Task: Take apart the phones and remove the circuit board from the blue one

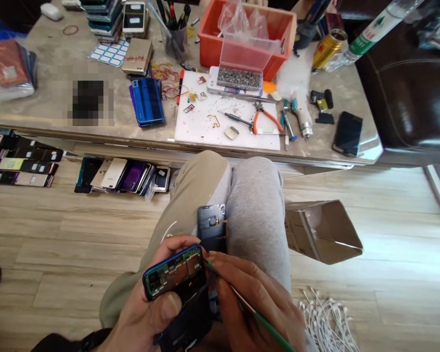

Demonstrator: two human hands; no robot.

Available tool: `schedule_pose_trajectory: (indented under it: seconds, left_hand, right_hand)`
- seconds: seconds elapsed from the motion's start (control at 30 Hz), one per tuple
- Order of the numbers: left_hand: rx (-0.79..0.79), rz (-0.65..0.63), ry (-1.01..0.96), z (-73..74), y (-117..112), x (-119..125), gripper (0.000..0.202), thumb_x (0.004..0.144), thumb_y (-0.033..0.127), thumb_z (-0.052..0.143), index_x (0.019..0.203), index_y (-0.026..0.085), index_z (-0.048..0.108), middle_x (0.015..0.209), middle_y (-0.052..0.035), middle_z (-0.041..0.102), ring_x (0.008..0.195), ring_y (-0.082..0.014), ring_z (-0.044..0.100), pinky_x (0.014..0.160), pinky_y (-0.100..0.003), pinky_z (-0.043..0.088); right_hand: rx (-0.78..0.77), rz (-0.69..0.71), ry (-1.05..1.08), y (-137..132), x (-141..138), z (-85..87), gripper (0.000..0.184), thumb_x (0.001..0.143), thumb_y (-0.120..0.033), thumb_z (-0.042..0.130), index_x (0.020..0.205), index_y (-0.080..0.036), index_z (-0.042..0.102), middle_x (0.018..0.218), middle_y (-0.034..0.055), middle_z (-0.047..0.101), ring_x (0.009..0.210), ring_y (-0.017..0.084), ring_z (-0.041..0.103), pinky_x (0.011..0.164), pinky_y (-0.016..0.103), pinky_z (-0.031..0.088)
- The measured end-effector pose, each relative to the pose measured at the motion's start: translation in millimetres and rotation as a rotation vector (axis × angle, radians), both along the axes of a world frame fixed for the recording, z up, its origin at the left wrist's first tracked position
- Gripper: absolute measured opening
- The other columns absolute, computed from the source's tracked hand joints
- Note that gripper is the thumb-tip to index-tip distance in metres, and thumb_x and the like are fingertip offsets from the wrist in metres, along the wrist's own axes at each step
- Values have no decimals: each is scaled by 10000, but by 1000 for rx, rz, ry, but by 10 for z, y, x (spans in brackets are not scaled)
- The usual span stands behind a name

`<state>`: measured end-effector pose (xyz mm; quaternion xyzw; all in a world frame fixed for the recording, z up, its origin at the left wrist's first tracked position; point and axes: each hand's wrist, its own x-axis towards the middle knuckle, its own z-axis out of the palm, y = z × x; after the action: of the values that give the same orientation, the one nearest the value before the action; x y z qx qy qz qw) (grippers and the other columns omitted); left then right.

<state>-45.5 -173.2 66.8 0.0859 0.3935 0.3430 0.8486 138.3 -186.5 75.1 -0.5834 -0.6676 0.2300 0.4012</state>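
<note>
My left hand (146, 313) is wrapped round an opened smartphone (178, 271) with a blue frame, its thumb pressing on the lower part. The phone's green circuit board and camera module show along its upper end. Below it is a dark panel (190, 318); whether it is still joined to the phone I cannot tell. In my right hand (256, 293) is a slim green-handled tool (269, 330), gripped like a pen, its tip close to the phone's right upper edge. A dark phone back cover (209, 225) with a flex cable rests between my thighs.
On the table, a white mat (198, 132) carries orange-handled cutters (266, 120), a screw box (240, 78) and small parts. Behind stands an orange bin (210, 39). Blue phones (148, 100) lie left. An open cardboard box (326, 234) and white cables (328, 318) are on the floor at right.
</note>
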Motion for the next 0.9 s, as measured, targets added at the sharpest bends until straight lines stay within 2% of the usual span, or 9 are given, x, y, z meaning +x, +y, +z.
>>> schedule_pose_trajectory:
  seconds: [0.07,0.17,0.27,0.37,0.43,0.63,0.73,0.9]
  left_hand:
    - [25,-13,38,22,-4,6,600,774,503,876,1311,360,652,1318,-34,698,1123,-270,695,912,-319,549]
    - [77,-17,100,32,-31,7,606,760,509,886,1293,345,647,1256,-31,700,1069,-247,690,955,-334,526]
    - [91,-18,130,2,-67,-12,581,797,486,860,1309,358,617,1217,-28,695,972,-213,684,882,-316,540]
    - [121,-77,107,-36,-80,-30,589,849,481,811,1372,370,564,1230,-46,680,1011,-233,671,860,-323,552]
    - [129,-86,110,-47,-72,-22,597,852,489,803,1381,365,556,1234,-51,674,1039,-246,666,862,-326,555]
    - [162,-7,236,-65,-67,36,545,835,469,821,1321,341,608,1233,-39,697,1075,-241,662,916,-292,541]
    - [155,6,214,-77,-84,28,534,859,435,807,1343,349,600,1254,-31,697,1092,-230,670,934,-277,541]
    - [105,45,120,-28,-48,47,548,840,461,825,1335,323,633,1193,-45,728,1026,-223,711,901,-284,575]
  right_hand:
    - [-20,-11,-18,-7,1,11,310,933,-93,611,1183,-251,706,1096,17,841,938,161,821,862,225,672]
    - [-41,-15,26,-6,-14,15,307,932,-85,615,1169,-246,725,1090,11,842,940,155,820,867,210,665]
    - [-87,-37,159,11,-62,-2,317,937,-63,608,1154,-247,746,1073,2,844,931,145,818,834,194,665]
    - [-127,-78,254,29,-105,-25,304,938,-60,608,1107,-251,773,1041,-6,846,904,143,818,797,193,670]
    - [-121,-90,252,29,-113,-31,301,933,-60,611,1103,-242,780,1041,2,847,904,150,819,795,201,672]
    - [-56,-82,116,-19,-97,-38,319,917,-42,618,1137,-216,770,1063,22,846,908,165,821,838,218,669]
    - [-57,-106,149,-18,-114,-52,324,917,-44,621,1135,-229,773,1042,22,843,882,163,817,794,220,670]
    - [-236,-140,368,53,-102,-43,213,960,-142,628,1016,-252,803,883,-1,812,748,126,773,650,175,626]
